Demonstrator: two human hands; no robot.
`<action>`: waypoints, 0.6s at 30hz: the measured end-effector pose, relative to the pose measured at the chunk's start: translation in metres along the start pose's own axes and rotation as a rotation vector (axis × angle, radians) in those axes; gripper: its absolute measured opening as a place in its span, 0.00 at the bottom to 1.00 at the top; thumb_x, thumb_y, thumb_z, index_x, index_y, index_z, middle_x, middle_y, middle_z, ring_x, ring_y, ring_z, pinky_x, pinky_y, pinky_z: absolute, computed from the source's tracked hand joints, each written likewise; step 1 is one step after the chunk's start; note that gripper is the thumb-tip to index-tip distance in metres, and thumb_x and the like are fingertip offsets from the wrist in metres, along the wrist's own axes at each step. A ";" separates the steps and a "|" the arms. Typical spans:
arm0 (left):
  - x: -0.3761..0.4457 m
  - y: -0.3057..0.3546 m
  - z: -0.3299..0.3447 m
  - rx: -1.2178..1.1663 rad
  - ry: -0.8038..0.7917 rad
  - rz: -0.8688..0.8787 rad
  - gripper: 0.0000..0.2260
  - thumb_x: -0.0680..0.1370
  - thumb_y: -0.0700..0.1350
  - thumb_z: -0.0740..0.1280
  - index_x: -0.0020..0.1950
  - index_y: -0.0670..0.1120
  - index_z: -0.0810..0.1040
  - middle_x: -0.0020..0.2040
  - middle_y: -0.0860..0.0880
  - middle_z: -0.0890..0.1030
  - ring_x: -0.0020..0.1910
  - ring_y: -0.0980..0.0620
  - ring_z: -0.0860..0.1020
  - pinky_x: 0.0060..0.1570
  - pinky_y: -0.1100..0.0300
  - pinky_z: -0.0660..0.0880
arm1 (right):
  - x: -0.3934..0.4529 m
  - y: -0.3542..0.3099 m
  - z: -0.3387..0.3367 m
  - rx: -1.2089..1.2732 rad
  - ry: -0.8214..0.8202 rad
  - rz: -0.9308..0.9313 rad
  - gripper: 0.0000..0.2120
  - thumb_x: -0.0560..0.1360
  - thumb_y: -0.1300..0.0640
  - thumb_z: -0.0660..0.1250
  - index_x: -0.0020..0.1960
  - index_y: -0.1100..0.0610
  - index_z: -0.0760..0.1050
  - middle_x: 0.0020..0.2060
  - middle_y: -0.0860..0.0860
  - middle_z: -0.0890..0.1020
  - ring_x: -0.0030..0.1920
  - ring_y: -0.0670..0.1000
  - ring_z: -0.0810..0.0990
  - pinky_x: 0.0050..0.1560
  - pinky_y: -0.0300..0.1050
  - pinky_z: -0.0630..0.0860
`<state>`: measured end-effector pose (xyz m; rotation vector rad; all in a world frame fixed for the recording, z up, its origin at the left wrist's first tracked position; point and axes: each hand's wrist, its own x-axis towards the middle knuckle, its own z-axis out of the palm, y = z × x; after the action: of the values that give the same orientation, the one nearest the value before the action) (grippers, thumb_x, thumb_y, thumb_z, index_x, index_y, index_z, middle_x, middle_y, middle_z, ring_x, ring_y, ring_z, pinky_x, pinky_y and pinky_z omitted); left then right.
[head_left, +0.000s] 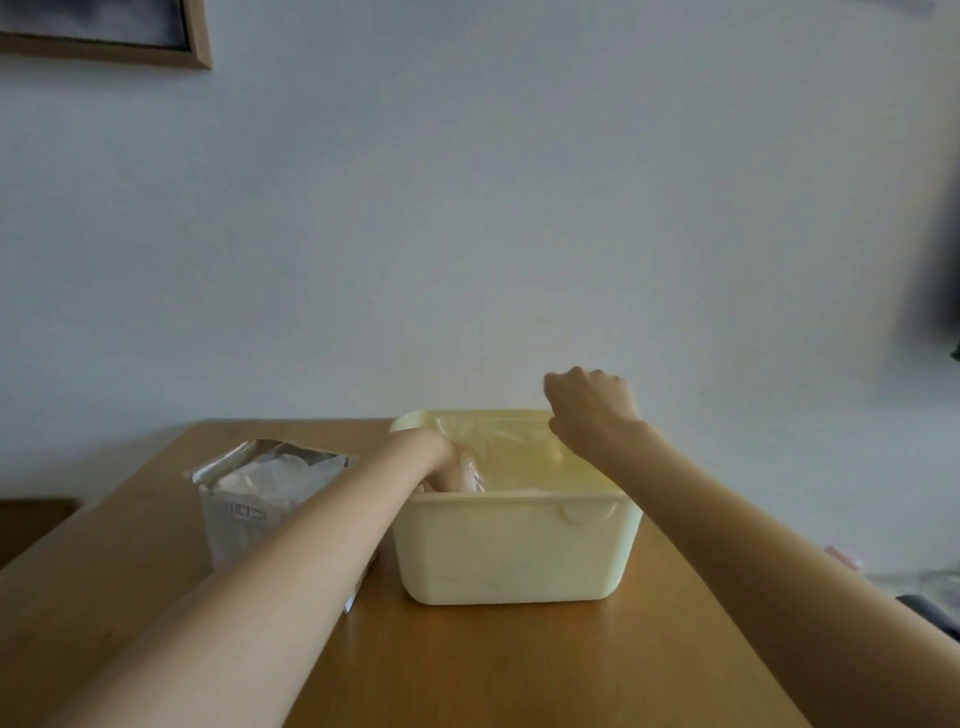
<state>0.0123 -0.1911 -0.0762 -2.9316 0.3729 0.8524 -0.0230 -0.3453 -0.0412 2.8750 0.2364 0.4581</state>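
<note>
- Yellow tub (514, 551) sits lower centre on the bench (519, 665).
- Right hand (589, 402) pinches the clear liner (498, 436) at the far rim.
- Left hand (441, 460) is inside the tub; I cannot tell its grip.
- Liner looks partly seated; tucking likely remains.

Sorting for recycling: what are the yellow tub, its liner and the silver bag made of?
Yellow tub: likely moulded plastic, matte, rounded corners. Liner: thin clear plastic film, glossy and wrinkled. Silver bag: probably metallised foil laminate, shiny creased rim; unsure.
</note>
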 end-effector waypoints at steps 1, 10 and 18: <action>0.002 -0.003 0.001 0.001 -0.011 -0.005 0.21 0.78 0.49 0.61 0.72 0.53 0.66 0.69 0.53 0.68 0.66 0.48 0.70 0.61 0.55 0.70 | 0.002 -0.003 -0.001 0.094 -0.083 -0.036 0.05 0.77 0.58 0.64 0.47 0.61 0.72 0.39 0.53 0.75 0.42 0.56 0.76 0.41 0.45 0.72; 0.014 -0.007 0.008 0.002 0.023 0.024 0.21 0.77 0.54 0.56 0.69 0.50 0.69 0.68 0.49 0.70 0.63 0.45 0.72 0.64 0.49 0.69 | 0.021 -0.019 0.043 0.255 -0.804 0.168 0.20 0.78 0.50 0.59 0.67 0.57 0.70 0.60 0.53 0.74 0.62 0.53 0.73 0.53 0.44 0.68; -0.048 -0.038 -0.016 -0.510 0.603 0.232 0.15 0.77 0.31 0.54 0.50 0.44 0.78 0.44 0.47 0.80 0.38 0.52 0.81 0.36 0.65 0.76 | 0.023 -0.030 -0.014 0.390 -0.724 -0.018 0.32 0.72 0.55 0.72 0.71 0.58 0.64 0.60 0.60 0.77 0.53 0.58 0.81 0.54 0.50 0.79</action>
<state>-0.0096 -0.1464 -0.0373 -3.6422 0.6129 0.0331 -0.0097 -0.3093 -0.0284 3.1644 0.2388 -0.7081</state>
